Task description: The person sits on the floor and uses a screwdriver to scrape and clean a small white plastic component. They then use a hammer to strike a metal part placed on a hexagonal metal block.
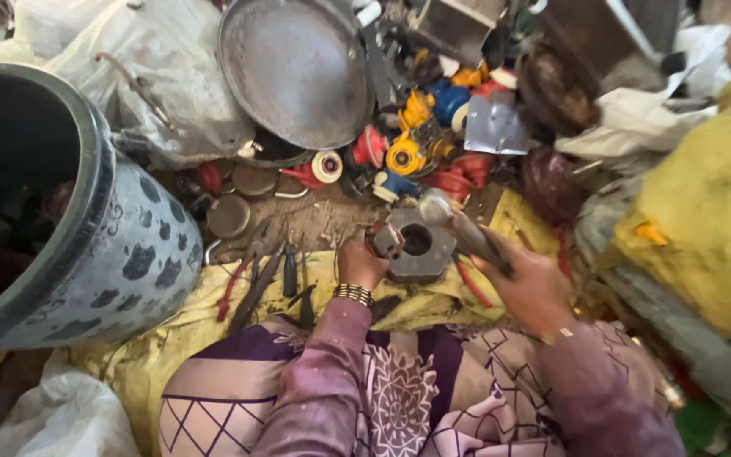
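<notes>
Hammer (458, 227) sits tight in our right hand (528, 286); our left hand (359, 261) pinches a small part (385, 240) on the metal block (420, 245).

Hammer (458, 227) over hexagonal metal block (420, 245)

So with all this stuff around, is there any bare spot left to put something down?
Little. One bare dirt patch lies between the round lids and the grey metal block. Some yellow cloth shows below the block, beside the pliers. Beyond, the coloured spools and big pan crowd everything. The left hand and right hand fill the middle.
</notes>
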